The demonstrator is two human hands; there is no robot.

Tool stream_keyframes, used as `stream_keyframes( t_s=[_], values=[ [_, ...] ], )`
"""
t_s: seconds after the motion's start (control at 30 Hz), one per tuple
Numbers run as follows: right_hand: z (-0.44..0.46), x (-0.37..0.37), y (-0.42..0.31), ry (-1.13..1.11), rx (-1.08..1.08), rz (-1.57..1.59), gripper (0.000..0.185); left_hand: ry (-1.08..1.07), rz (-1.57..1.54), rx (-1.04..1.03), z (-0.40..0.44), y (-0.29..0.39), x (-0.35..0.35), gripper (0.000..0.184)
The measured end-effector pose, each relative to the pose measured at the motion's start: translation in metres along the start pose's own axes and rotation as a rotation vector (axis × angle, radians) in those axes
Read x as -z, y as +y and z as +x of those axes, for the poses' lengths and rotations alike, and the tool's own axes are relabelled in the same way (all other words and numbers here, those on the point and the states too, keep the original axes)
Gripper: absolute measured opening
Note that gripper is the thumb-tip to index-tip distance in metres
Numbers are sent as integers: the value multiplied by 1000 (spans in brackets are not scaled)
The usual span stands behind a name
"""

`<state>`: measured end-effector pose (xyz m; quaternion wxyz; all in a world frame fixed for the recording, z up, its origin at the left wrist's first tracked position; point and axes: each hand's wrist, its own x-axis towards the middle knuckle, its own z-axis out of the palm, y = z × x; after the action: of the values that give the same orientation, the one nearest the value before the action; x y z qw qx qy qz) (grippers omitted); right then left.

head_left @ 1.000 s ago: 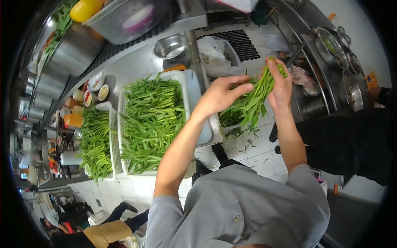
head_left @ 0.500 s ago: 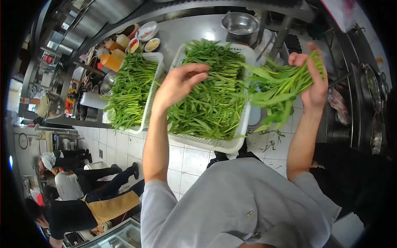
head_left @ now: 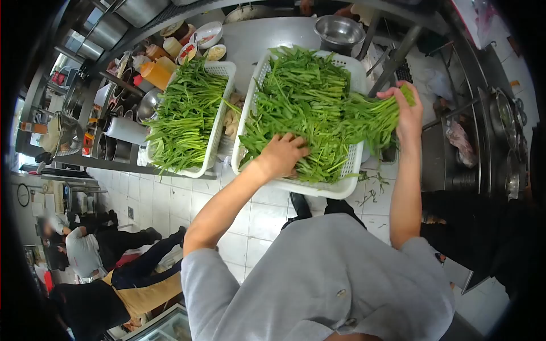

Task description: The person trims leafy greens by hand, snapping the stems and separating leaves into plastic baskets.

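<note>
My right hand [head_left: 408, 116] is closed round the stem ends of a bunch of water spinach [head_left: 372, 119], with its leaves hanging leftward over the right rim of a white plastic basket [head_left: 243, 145]. My left hand [head_left: 284, 154] rests on the greens near that basket's front left corner, fingers apart and partly sunk among the leaves. Long-stemmed water spinach [head_left: 310, 79] fills the basket. Just to the left, a second white basket [head_left: 219, 131] holds more greens [head_left: 185, 122].
A steel bowl [head_left: 339, 33] sits behind the baskets on the metal counter [head_left: 259, 34]. Small bowls of chopped ingredients [head_left: 216, 53] and sauce bottles [head_left: 156, 74] stand at the back left. Stray leaves [head_left: 372, 190] lie on the tiled floor. Other people [head_left: 91, 301] are at the lower left.
My right hand has come left and down, bringing the bunch to the basket's right rim. My left hand has dropped from above the basket onto the greens near its front.
</note>
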<state>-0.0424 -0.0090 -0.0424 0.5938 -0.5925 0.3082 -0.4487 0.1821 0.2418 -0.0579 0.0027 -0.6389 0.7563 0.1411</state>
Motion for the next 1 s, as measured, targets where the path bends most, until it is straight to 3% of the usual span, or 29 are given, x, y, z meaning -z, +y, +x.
stream_keyframes(
  t_s=[0.03, 0.07, 0.1, 0.17, 0.23, 0.37, 0.4, 0.5, 0.57, 0.77, 0.9, 0.93, 1.0],
  values=[
    [1, 0, -12, 0, 8, 278, 18, -50, 100, 17, 4, -2, -4, 52],
    [-6, 2, -22, 7, -2, 559, 18, 32, 124, 21, 8, -11, -11, 39],
    [-17, 2, -32, 20, -14, 844, 18, 19, -29, 98, 8, -15, -3, 36],
    [-26, 0, -32, 17, -29, 555, 20, 3, -319, 246, 10, -28, 28, 30],
    [-12, 2, -1, 28, 209, -466, 20, 250, -398, 205, 7, -41, 40, 29],
    [-24, -10, -30, 13, 47, 365, 21, 404, -596, 159, 3, -45, 68, 36],
    [-23, -12, -32, -55, 94, 348, 24, 374, -664, 245, 3, -42, 79, 38],
    [-35, -43, -70, -339, -45, -94, 27, 373, -741, 391, 8, -32, 101, 37],
    [-34, -68, -75, -428, -48, -195, 27, 403, -779, 328, 15, -32, 104, 32],
    [-4, -101, -57, -500, -109, -167, 19, 484, -911, 235, 18, -18, 112, 30],
    [5, -94, -65, -584, -121, -109, 16, 480, -968, 392, 7, -28, 111, 37],
    [8, -92, -64, -597, -108, -95, 16, 469, -880, 414, 7, -33, 110, 45],
    [10, -94, -68, -642, -107, -88, 16, 737, -578, 294, 10, -20, 109, 53]
  ],
)
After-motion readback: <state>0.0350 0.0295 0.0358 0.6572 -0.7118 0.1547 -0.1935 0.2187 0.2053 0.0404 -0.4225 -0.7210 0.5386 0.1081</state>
